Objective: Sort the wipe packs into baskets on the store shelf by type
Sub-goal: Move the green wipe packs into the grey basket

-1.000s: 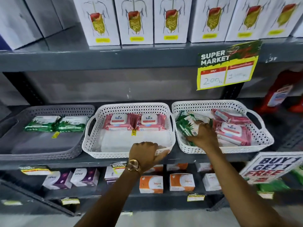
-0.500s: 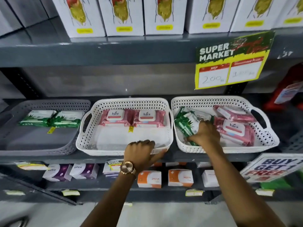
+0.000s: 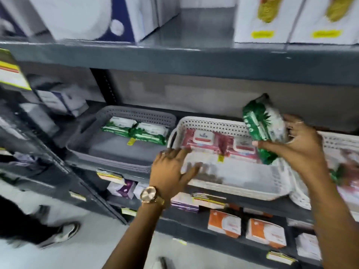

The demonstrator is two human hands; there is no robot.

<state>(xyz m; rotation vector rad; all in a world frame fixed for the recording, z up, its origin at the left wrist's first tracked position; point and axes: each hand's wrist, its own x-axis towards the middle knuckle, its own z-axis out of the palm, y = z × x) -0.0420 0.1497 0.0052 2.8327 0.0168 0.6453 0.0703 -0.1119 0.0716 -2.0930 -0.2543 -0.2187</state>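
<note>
My right hand (image 3: pixel 297 150) grips a green wipe pack (image 3: pixel 262 123), held upright above the right part of the middle white basket (image 3: pixel 233 181). That basket holds two pink wipe packs (image 3: pixel 202 140) along its back. My left hand (image 3: pixel 171 171) rests with spread fingers on the white basket's front left corner. To the left, a grey basket (image 3: pixel 108 150) holds two green wipe packs (image 3: pixel 136 130) at its back. A second white basket (image 3: pixel 303 199) with pink packs shows at the right edge, mostly hidden by my right arm.
A grey shelf board (image 3: pixel 194 59) runs above the baskets with white boxes on it. Below are small orange (image 3: pixel 223 223) and purple boxes (image 3: pixel 124 188). Another person's shoe and dark leg (image 3: pixel 58 235) stand on the floor at the lower left.
My right hand has lifted a green pack out of the right white basket and carried it left over the middle basket. The view has swung left. My left hand stays on the middle basket.
</note>
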